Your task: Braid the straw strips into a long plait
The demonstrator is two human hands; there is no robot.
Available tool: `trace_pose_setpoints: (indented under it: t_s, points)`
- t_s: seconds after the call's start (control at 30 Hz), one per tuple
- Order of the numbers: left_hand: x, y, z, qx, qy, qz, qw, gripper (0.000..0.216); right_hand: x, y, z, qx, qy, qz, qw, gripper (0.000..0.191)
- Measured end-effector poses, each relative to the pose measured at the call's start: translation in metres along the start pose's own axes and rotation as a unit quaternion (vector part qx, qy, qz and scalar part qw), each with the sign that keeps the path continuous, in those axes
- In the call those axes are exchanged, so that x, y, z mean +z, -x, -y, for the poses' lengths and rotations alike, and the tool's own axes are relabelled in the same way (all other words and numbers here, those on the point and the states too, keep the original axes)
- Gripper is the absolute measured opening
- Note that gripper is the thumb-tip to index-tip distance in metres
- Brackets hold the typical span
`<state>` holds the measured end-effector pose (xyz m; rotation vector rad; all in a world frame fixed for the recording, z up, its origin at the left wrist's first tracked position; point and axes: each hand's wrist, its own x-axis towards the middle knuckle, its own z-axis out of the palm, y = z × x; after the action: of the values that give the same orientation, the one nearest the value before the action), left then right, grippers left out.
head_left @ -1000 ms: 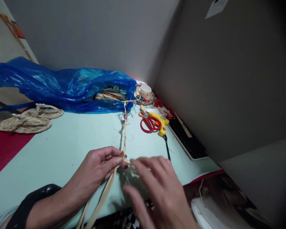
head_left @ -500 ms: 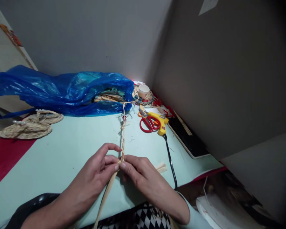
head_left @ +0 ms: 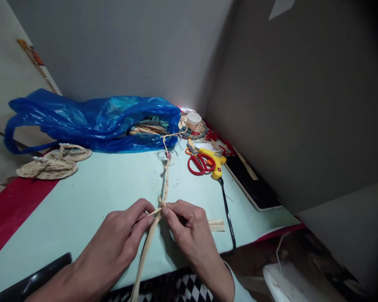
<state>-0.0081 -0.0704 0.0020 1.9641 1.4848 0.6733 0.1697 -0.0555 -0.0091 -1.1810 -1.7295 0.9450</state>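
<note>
A pale straw braid (head_left: 166, 184) stretches away from me over the table toward the open mouth of a blue plastic bag. At its near end my right hand (head_left: 189, 228) pinches the braid between thumb and forefinger. My left hand (head_left: 122, 230) is closed on a thin strand of the same fibre, pulled a little out to the left. A longer flat straw strand (head_left: 145, 251) hangs from the braid down past the table's near edge toward my lap. The tips of my fingers partly hide the crossing point.
The blue bag (head_left: 94, 121) holds dried strips. Woven sandals (head_left: 47, 167) lie at left. Red-handled scissors (head_left: 201, 163) rest against a yellow glue gun (head_left: 219, 167) with a black cord. Behind stands a white cup (head_left: 193, 120); at right lies a black tablet-like slab (head_left: 255, 188). A short straw piece (head_left: 216, 225) is near my right hand.
My left hand has drawn back leftward from the braid and now pulls a thin strand aside. The right hand keeps its pinch at the braid's end. The view has shifted slightly left.
</note>
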Motion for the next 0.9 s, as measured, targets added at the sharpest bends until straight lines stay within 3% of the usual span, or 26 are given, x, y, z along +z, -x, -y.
trace_pose_setpoints:
  t_s: [0.2,0.27,0.37,0.47,0.63,0.7,0.8,0.83,0.9]
  points:
    - [0.004,0.008,-0.008,0.127,-0.144,-0.091,0.977,0.022,0.001,-0.003,-0.001,0.03,-0.053,0.013,0.998,0.036]
    - [0.011,0.01,-0.016,0.199,-0.208,-0.115,0.951,0.023,0.001,-0.004,-0.002,0.033,-0.084,0.011,0.996,0.034]
    - [0.021,0.011,-0.025,0.299,-0.327,-0.159,0.882,0.027,-0.002,-0.004,-0.003,0.036,-0.129,0.031,0.991,0.032]
    - [0.029,0.013,-0.029,0.321,-0.407,-0.195,0.833,0.032,-0.008,-0.004,-0.002,0.034,-0.167,0.058,0.984,0.033]
    - [0.045,0.023,-0.031,0.285,-0.497,-0.16,0.804,0.038,-0.015,-0.005,0.001,0.072,-0.21,0.086,0.971,0.034]
    - [0.046,0.028,-0.03,0.299,-0.474,-0.152,0.814,0.038,-0.015,-0.005,0.001,0.078,-0.215,0.072,0.971,0.033]
    - [0.029,0.028,-0.026,0.33,-0.302,-0.143,0.883,0.022,-0.013,-0.004,0.0,0.071,-0.212,0.046,0.974,0.033]
    - [0.019,0.025,-0.025,0.289,-0.229,-0.156,0.916,0.019,-0.013,-0.003,0.0,0.069,-0.209,0.044,0.974,0.034]
    - [0.0,0.014,-0.024,0.142,-0.096,-0.195,0.966,0.013,-0.013,-0.002,0.0,0.06,-0.205,0.047,0.976,0.035]
